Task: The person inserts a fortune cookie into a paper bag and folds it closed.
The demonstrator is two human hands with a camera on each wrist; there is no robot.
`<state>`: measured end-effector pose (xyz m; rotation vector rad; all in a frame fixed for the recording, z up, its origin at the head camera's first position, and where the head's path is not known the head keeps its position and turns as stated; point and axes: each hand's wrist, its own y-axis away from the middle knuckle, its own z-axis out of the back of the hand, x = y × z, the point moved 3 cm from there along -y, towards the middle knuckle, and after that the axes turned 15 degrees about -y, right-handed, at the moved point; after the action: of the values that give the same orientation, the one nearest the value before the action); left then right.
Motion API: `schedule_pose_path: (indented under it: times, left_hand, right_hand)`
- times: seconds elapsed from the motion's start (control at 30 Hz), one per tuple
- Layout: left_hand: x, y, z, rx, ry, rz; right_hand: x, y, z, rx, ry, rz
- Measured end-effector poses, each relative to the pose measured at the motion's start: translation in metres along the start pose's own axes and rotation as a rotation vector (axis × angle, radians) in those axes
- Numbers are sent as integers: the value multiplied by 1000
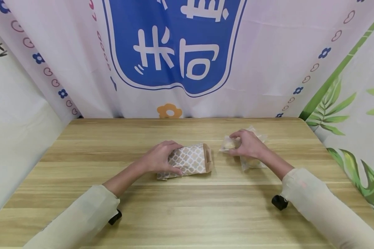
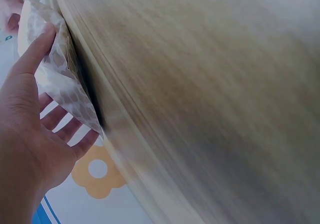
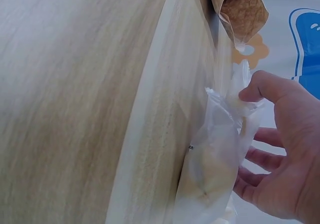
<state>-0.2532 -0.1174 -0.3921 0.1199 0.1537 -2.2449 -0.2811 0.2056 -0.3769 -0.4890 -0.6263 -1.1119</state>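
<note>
A paper bag [image 1: 190,159] with a white and tan lattice print lies on its side on the table, its open brown mouth facing right. My left hand [image 1: 159,157] grips its left part, thumb on the near side and fingers on the far side. In the right wrist view the bag's mouth [image 3: 245,13] gapes, brown inside. My right hand [image 1: 250,143] holds a small translucent packet [image 1: 228,144] with something pale yellow inside, between thumb and fingers. Beneath and beside that hand lie more translucent packets [image 1: 252,164], one showing a pale yellowish content [image 3: 210,169].
The wood-grain table [image 1: 187,214] ends at a white printed curtain [image 1: 268,76] at the back. A leaf-patterned cloth [image 1: 346,138] hangs on the right. Black wrist-worn pieces show under both sleeves, one at the right sleeve [image 1: 311,193].
</note>
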Motion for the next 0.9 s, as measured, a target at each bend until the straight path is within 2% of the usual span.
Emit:
schedule_pose_path:
  times: [0.27, 0.57, 0.9]
  left_hand:
    - [0, 1, 0, -16, -7, -14]
    - [-1, 0, 2, -17, -8, -17]
    - [0, -1, 1, -12, -8, -18]
  right_hand:
    - [3, 4, 1, -48, -50, 48]
    - [3, 6, 7, -93, -58, 46]
    - [3, 8, 5, -80, -97, 136]
